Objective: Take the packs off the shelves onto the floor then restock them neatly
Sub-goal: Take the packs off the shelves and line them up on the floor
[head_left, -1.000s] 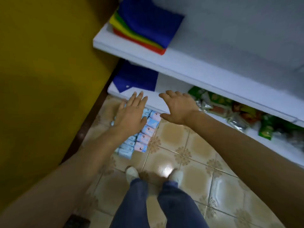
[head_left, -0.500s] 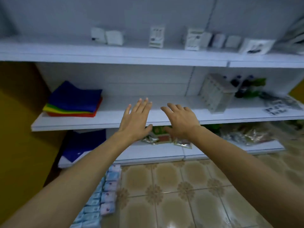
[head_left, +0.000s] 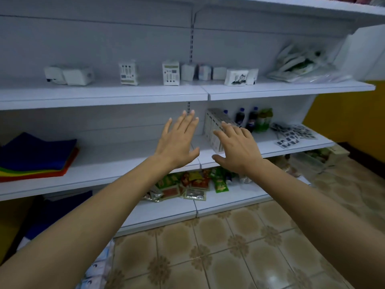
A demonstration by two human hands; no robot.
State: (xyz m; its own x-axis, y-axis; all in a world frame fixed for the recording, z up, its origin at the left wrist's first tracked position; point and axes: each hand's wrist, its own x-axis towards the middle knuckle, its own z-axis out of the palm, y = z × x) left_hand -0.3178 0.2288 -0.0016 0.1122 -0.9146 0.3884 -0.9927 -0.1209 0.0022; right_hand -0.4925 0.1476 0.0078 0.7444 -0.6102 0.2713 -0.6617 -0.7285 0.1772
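L hand (head_left: 179, 142) & R hand (head_left: 239, 151) raised side by side, apart, fingers straight & spread, holding nothing. White packs (head_left: 210, 124) in upright row on mid shelf (head_left: 125, 163), just behind R fingers; contact: can't tell. Bottles (head_left: 252, 119) right of row. Sachets (head_left: 187, 184) on shelf below hands. Pale blue packs (head_left: 98, 270) on floor (head_left: 229, 247), bottom left, well apart from hands.

Left hand (head_left: 179, 140) and right hand (head_left: 237, 150) reach, fingers spread, toward the middle shelf (head_left: 125, 163) holding nothing.
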